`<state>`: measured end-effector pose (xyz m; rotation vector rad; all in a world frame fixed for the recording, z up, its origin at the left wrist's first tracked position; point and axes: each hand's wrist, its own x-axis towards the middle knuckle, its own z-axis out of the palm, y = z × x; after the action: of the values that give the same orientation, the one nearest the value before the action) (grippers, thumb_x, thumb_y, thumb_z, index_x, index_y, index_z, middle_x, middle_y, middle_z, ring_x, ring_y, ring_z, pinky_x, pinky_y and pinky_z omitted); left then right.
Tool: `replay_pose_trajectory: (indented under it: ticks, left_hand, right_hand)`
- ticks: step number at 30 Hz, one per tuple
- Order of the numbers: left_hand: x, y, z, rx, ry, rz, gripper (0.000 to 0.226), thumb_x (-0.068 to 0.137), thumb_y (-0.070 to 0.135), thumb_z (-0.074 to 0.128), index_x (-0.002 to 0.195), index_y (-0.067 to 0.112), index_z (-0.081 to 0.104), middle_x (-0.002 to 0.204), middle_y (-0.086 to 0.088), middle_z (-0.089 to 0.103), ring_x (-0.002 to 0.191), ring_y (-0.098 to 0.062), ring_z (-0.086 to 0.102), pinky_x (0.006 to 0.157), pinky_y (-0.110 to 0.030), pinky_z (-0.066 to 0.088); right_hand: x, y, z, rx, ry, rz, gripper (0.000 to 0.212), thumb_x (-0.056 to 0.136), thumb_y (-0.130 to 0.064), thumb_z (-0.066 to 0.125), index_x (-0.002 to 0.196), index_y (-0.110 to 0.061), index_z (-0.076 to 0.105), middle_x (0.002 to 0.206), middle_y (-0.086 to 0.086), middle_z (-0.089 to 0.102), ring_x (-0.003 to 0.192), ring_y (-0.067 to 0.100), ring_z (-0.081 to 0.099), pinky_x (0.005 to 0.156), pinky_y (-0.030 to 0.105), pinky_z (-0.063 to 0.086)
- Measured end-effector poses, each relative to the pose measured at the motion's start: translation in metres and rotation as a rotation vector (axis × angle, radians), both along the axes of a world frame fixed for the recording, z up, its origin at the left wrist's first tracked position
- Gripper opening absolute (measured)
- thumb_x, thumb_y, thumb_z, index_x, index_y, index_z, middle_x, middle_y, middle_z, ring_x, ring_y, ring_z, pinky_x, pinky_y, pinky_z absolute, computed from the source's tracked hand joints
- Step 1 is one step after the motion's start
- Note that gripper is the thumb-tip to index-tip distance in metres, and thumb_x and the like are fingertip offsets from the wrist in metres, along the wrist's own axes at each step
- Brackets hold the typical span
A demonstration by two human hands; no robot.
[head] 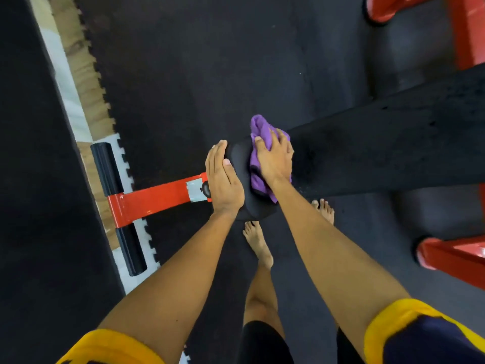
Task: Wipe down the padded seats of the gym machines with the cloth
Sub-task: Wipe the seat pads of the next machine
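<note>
head view: a purple cloth [258,156] sits bunched at the centre of the frame, on the rounded near end of a black padded seat [380,143] that runs off toward 2 o'clock. the right hand [274,157] lies flat on top of the cloth, fingers spread and pressing it down onto the pad. the left hand [223,177], at 9 o'clock of the cloth, is open with fingers together, palm laid against the end of the pad as if to steady it; it pinches nothing.

the cloth looks soft, light and limp, a fleecy weave that crumples into folds, so it should handle best under a flat palm or gathered loosely in the fingers; an edge trails loose toward 6 o'clock and may drag. the pad looks firm with some give, its cover matte and slightly grainy, smoother where the end curves over, so the cloth should slide easily.

a glossy red steel frame [157,197] extends toward 9 o'clock, ending in a crossbar with black ribbed grips [105,166]. the floor [210,61] is dark speckled rubber matting with toothed interlocking edges. more red frame [467,30] shows at 1 and 4 o'clock.
</note>
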<state>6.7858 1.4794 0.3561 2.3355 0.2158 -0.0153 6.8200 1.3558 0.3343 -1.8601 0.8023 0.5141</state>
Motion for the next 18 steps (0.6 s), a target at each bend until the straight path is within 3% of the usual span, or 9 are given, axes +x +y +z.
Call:
replay_pose_trajectory:
  ticks: [3,5,8,12,15,18]
  left_hand:
    - [0.002,0.002,-0.002,0.01,-0.007,-0.028,0.048,0.106,0.021,0.028,0.143,0.001,0.05,0.147,-0.013,0.052,0.141,-0.028,0.042,0.12,-0.034,0.03]
    - [0.001,0.002,-0.003,0.004,-0.022,-0.035,0.047,0.106,0.02,0.028,0.142,0.0,0.051,0.147,-0.014,0.053,0.14,-0.029,0.043,0.12,-0.033,0.03]
    - [0.001,0.0,-0.001,-0.038,-0.002,0.003,0.045,0.106,0.015,0.029,0.144,0.003,0.05,0.149,-0.01,0.05,0.143,-0.025,0.039,0.12,-0.024,0.025]
    - [0.001,-0.003,0.003,-0.057,0.001,0.011,0.046,0.105,0.014,0.029,0.144,0.004,0.051,0.149,-0.009,0.05,0.144,-0.024,0.039,0.12,-0.03,0.028]
    - [0.003,0.0,0.0,-0.049,-0.032,-0.015,0.049,0.104,0.021,0.028,0.141,0.001,0.053,0.146,-0.013,0.053,0.14,-0.028,0.043,0.118,-0.026,0.028]
    - [0.007,0.003,-0.003,-0.029,-0.053,-0.054,0.054,0.101,0.027,0.026,0.138,-0.001,0.055,0.142,-0.017,0.055,0.137,-0.032,0.046,0.117,-0.036,0.032]
  right_hand:
    - [-0.036,0.016,0.029,-0.035,-0.185,0.078,0.058,0.105,-0.047,0.047,0.157,-0.025,0.035,0.166,-0.003,0.026,0.154,0.025,0.016,0.125,0.046,0.02]
    - [-0.073,0.02,0.031,-0.037,-0.267,0.118,0.06,0.104,-0.048,0.048,0.158,-0.027,0.034,0.167,-0.003,0.025,0.154,0.024,0.017,0.123,0.046,0.024]
    - [-0.091,0.004,0.007,-0.002,-0.139,0.008,0.059,0.104,-0.046,0.048,0.159,-0.03,0.031,0.168,-0.009,0.018,0.152,0.023,0.019,0.115,0.051,0.037]
    - [-0.06,-0.009,-0.006,0.051,0.077,-0.2,0.058,0.103,-0.049,0.046,0.157,-0.032,0.034,0.165,-0.011,0.023,0.148,0.028,0.026,0.116,0.052,0.032]
    - [-0.05,0.015,0.017,-0.033,0.003,-0.124,0.058,0.103,-0.055,0.042,0.156,-0.033,0.035,0.164,-0.009,0.025,0.149,0.029,0.023,0.119,0.051,0.028]
    - [-0.079,0.039,0.039,-0.139,-0.155,-0.04,0.056,0.103,-0.056,0.041,0.154,-0.034,0.038,0.162,-0.009,0.028,0.147,0.024,0.026,0.115,0.044,0.032]
